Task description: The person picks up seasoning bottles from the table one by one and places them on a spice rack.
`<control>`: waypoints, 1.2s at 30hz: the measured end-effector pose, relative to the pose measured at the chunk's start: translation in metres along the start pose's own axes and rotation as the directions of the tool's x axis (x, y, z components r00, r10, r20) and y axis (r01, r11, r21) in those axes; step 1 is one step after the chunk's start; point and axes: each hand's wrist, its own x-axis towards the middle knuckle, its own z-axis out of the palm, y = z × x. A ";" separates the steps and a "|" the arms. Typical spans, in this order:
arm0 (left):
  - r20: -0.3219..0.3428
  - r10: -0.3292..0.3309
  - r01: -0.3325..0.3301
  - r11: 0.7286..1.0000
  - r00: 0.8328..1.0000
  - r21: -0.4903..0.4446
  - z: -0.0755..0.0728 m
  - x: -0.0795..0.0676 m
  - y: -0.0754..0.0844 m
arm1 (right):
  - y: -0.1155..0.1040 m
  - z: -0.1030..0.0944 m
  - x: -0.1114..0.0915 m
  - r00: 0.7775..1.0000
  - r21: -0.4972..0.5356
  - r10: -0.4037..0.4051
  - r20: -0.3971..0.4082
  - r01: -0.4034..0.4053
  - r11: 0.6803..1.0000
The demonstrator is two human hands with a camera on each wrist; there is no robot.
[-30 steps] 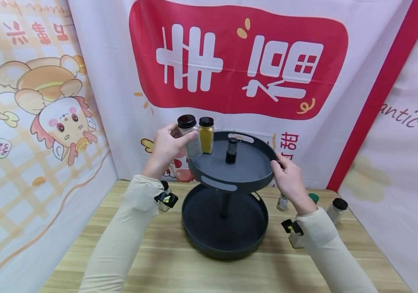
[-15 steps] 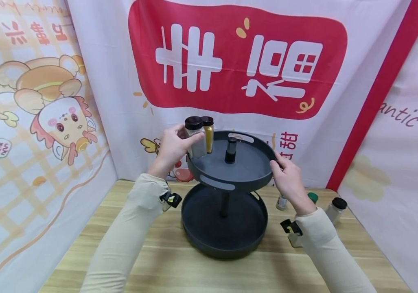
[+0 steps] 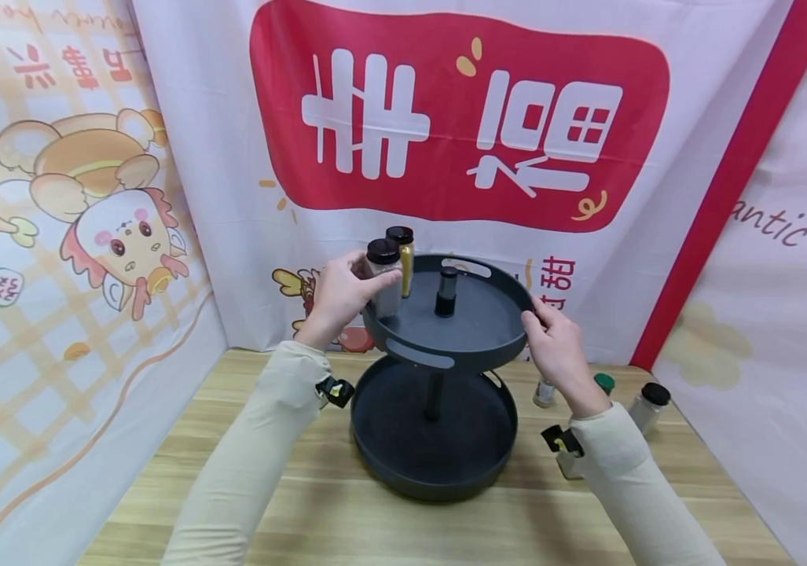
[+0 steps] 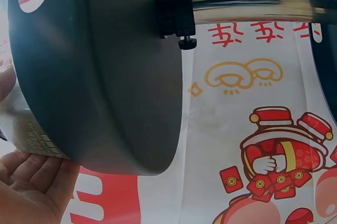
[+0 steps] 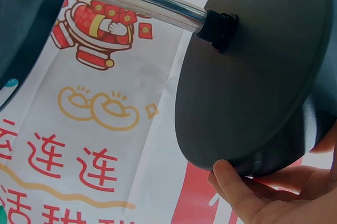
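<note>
In the head view, my left hand (image 3: 342, 292) pinches a clear, black-lidded spice jar (image 3: 387, 295) with pale contents, upright just inside the left rim of the upper tray (image 3: 474, 328). Whether its base touches the tray floor I cannot tell. Right behind it stands a jar of yellow spice (image 3: 406, 271), partly covered. My right hand (image 3: 559, 346) grips the upper tray's right rim, thumb on the near side. Below, on the same post, is the dark lower tray (image 3: 438, 460). The right wrist view catches the right fingers (image 5: 231, 187) against the upper tray's underside (image 5: 247, 92).
On the wooden table (image 3: 304, 511), to the right, stand a small jar (image 3: 544, 391), a green-lidded jar (image 3: 604, 384), a black-lidded jar (image 3: 649, 409) and another jar (image 3: 570, 465) partly behind the right wrist. A printed cloth (image 3: 205, 204) hangs close behind the trays.
My left hand has carried the pale jar to the right and slightly down, so it now covers part of the yellow jar. The right hand keeps its place on the rim.
</note>
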 end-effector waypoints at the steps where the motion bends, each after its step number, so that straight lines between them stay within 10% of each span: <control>1: 0.006 -0.005 0.005 1.000 1.000 0.000 0.000 0.000 -0.001 | 0.000 0.000 0.000 1.000 -0.001 0.001 -0.001 -0.001 1.000; 36: 0.056 -0.011 0.006 0.996 0.998 0.090 -0.001 0.001 -0.008 | -0.001 0.001 0.000 1.000 -0.011 0.005 -0.009 -0.005 1.000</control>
